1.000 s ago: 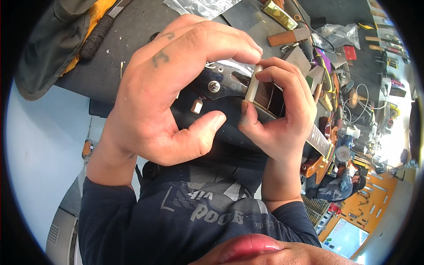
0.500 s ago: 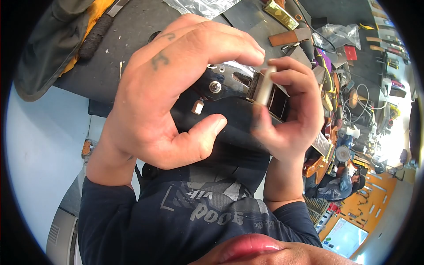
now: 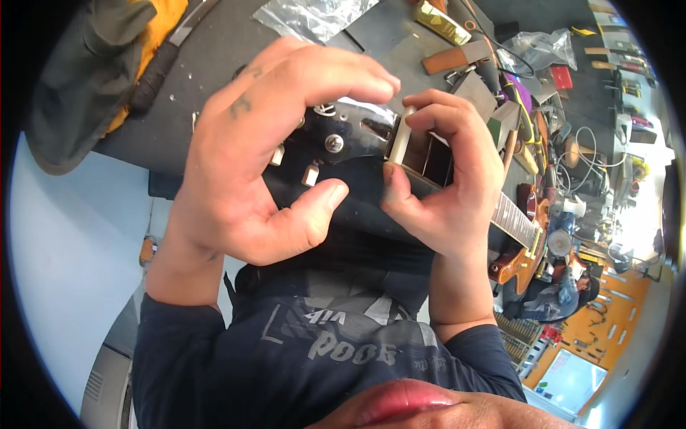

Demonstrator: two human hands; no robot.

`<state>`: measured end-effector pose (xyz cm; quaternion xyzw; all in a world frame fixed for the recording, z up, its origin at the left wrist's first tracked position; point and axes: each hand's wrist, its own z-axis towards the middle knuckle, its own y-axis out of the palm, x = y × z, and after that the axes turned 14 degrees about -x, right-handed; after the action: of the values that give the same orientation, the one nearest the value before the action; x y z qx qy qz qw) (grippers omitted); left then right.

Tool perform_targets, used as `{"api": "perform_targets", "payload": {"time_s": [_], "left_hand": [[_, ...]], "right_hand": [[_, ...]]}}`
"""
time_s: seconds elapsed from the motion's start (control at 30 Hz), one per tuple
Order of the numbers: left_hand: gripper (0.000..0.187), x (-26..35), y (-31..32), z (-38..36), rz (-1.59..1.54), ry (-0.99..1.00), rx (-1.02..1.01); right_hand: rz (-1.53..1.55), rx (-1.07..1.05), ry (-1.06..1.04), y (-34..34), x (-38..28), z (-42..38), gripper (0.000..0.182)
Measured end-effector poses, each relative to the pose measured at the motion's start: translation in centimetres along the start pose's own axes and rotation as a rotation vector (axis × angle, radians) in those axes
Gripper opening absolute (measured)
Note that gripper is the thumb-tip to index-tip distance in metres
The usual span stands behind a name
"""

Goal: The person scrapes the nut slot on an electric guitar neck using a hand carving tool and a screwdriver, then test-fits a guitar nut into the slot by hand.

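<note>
A black glossy guitar headstock (image 3: 355,141) with metal tuner posts and pale tuner buttons (image 3: 310,176) lies in front of me. My right hand (image 3: 457,164) pinches a white nut blank (image 3: 401,139), thumb at its near end and fingertips at its far end. The nut blank lines up crosswise with the joint between headstock and dark fretboard (image 3: 437,163). Over the tuners, my left hand (image 3: 250,143) arches with thumb and fingers wide apart, holding nothing. It hides part of the headstock.
A clear plastic bag (image 3: 314,18), a yellow box (image 3: 448,23) and a brown block (image 3: 457,57) lie on the dark bench. A file-like tool (image 3: 153,79) is at the left. To the right are another guitar (image 3: 516,264), a cable and a person (image 3: 554,293).
My right hand has brought the nut blank leftward to the joint by the headstock, and its blur is gone. My left hand has shifted slightly left, still spread. The view has moved a little.
</note>
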<state>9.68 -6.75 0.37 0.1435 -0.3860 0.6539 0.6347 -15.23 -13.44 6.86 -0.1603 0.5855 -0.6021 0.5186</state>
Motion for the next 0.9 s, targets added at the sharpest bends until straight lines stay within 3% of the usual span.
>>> {"api": "perform_targets", "payload": {"time_s": [0.13, 0.27, 0.43, 0.47, 0.57, 0.7, 0.8, 0.9], "left_hand": [[0.067, 0.2, 0.2, 0.3, -0.012, -0.021, 0.022], [0.056, 0.6, 0.9, 0.8, -0.071, -0.023, 0.135], [0.045, 1.7, -0.9, -0.9, -0.051, -0.076, 0.247], [0.041, 2.6, -1.7, -0.9, 0.039, -0.199, 0.301], [0.028, 3.3, -3.5, -2.0, 0.511, -0.694, 0.414], [0.025, 2.8, -4.5, -2.0, 1.006, -0.752, 0.268], [0.024, 2.1, -4.8, -0.3, 1.233, -0.77, 0.162], [0.019, 1.5, -5.4, 1.2, 1.301, -0.96, 0.043]], "right_hand": [[0.031, 0.043, -0.022, -0.3, 0.3, 0.1, 0.05], [0.266, 0.103, 0.138, -1.2, 2.2, -0.2, 0.04], [-0.152, 0.127, 0.438, -5.8, 4.6, -1.3, 0.039], [-0.294, 0.16, 0.41, -6.2, 5.1, -2.2, 0.038], [-0.198, 0.286, 0.362, -6.9, 3.1, -4.5, 0.032], [-0.067, 0.403, 0.144, -3.1, 2.1, -9.5, 0.026], [-0.16, 0.453, 0.022, -0.4, 2.0, -11.7, 0.031], [-0.173, 0.478, -0.038, 0.9, 1.8, -13.0, 0.032]]}}
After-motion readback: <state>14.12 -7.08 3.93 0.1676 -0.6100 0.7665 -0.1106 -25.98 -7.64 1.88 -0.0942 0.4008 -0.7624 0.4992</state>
